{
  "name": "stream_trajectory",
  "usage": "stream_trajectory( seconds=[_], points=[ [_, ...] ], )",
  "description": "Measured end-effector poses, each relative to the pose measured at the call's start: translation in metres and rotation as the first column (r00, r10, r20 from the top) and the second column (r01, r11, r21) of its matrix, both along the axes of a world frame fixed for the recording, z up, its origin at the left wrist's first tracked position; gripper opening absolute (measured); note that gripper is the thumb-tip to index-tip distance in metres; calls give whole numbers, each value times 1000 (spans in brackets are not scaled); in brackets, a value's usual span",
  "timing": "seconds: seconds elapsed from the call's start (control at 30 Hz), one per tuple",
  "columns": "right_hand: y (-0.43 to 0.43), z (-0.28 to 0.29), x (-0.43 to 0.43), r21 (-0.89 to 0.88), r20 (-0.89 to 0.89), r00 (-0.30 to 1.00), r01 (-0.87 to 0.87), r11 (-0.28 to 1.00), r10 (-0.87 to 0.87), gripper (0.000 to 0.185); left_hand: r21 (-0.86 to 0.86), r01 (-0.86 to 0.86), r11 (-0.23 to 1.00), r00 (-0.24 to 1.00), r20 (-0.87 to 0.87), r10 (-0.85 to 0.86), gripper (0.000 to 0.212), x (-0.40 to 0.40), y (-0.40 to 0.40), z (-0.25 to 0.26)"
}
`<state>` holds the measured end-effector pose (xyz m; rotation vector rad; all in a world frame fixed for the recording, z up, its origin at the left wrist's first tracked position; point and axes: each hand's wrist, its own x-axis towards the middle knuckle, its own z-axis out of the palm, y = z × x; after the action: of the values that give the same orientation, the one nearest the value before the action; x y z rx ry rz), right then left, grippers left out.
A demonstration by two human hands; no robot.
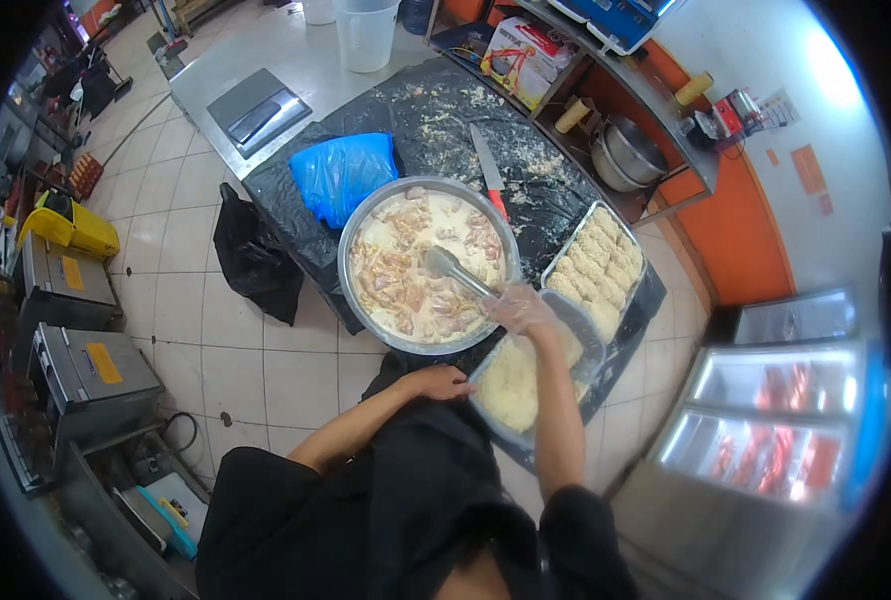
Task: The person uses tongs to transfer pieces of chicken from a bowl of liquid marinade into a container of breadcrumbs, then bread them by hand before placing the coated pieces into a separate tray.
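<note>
My right hand, in a clear plastic glove, grips metal tongs; their head reaches into a large round metal bowl. Pieces of raw meat lie in pale, milky liquid in that bowl. Bare and slightly curled, my left hand rests by the left edge of a plastic tub of pale crumbs or flour; whether it touches the rim I cannot tell. Crumb-coated pieces fill a metal tray to the right of the bowl.
Beyond the bowl, a red-handled knife lies on the black plastic table cover. A blue plastic bag sits left of it, near a flat scale. A translucent bucket stands at the back. Metal shelving flanks the table's right side.
</note>
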<state>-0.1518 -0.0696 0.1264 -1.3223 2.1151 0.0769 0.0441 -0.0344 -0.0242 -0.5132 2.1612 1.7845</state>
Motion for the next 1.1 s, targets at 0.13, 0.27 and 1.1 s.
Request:
stream_trajectory(
  seconds=[0.13, 0.27, 1.1],
  points=[
    [12, 2, -40, -130, 107, 992, -48, 990, 62, 45, 7, 8, 1000, 1000, 20, -9, 56, -1, 2, -7],
    [17, 52, -37, -240, 32, 997, -62, 969, 72, 44, 18, 12, 1000, 1000, 12, -12, 58, -1, 1, -8],
    [11, 42, -12, -86, -216, 956, -223, 971, 200, 25, 59, 8, 998, 1000, 26, -9, 62, 0, -1, -11]
  ],
)
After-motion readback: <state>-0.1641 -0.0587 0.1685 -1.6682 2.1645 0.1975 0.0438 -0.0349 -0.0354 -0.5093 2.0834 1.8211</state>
